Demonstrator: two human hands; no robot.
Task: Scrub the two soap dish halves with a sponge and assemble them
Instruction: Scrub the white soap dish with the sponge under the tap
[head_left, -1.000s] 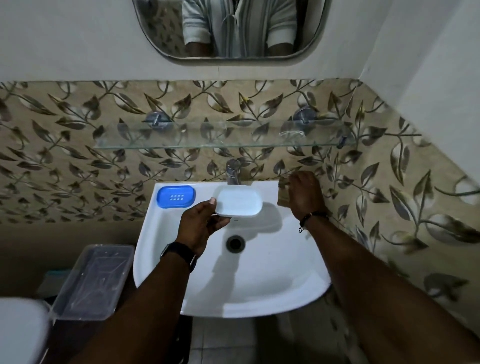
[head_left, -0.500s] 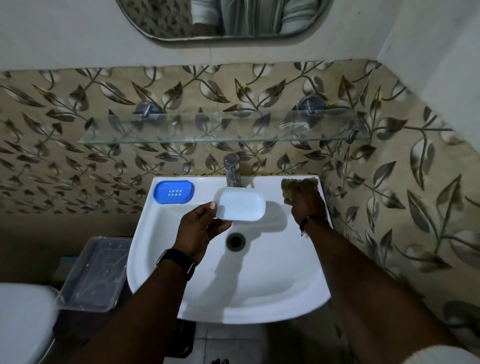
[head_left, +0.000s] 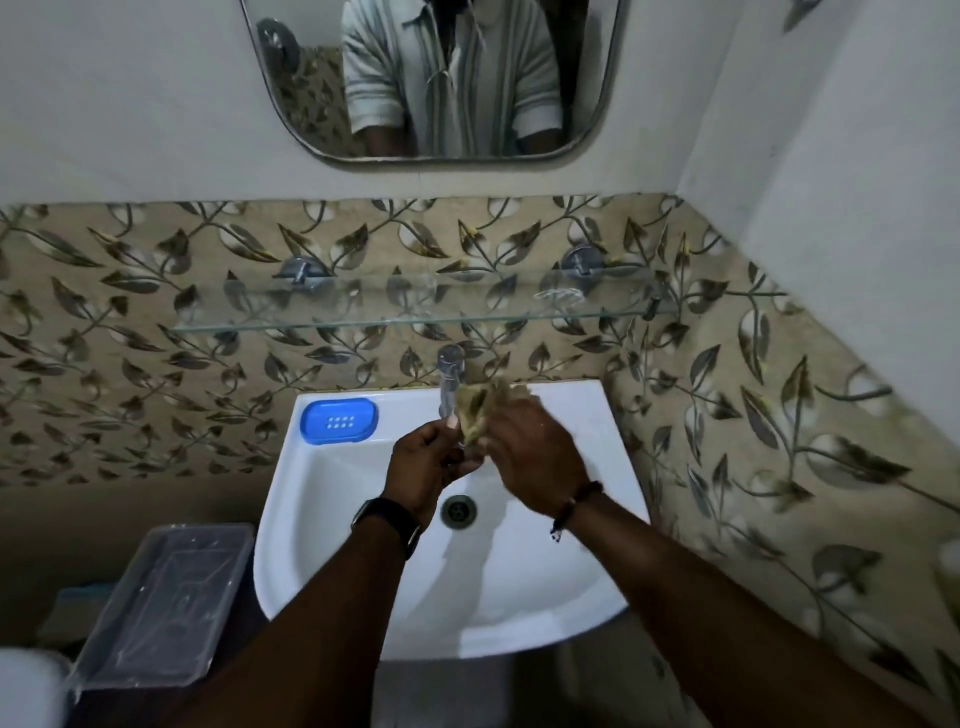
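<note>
Over the sink (head_left: 322, 519), where suds drain, your right hand (head_left: 530, 457) pinches the sponge (head_left: 480, 408) against a half hidden in your left hand (head_left: 426, 467), its fingers (head_left: 441, 441) curled; blue half (head_left: 339, 421) waits, ten o'clock.

I log a white washbasin (head_left: 545, 597) set against the leaf-patterned wall. On its back ledge, left corner, a blue soap dish half (head_left: 340, 421) lies flat. The tap (head_left: 450, 374) stands mid-ledge. The drain (head_left: 458, 511) sits in the bowl's floor.
</note>
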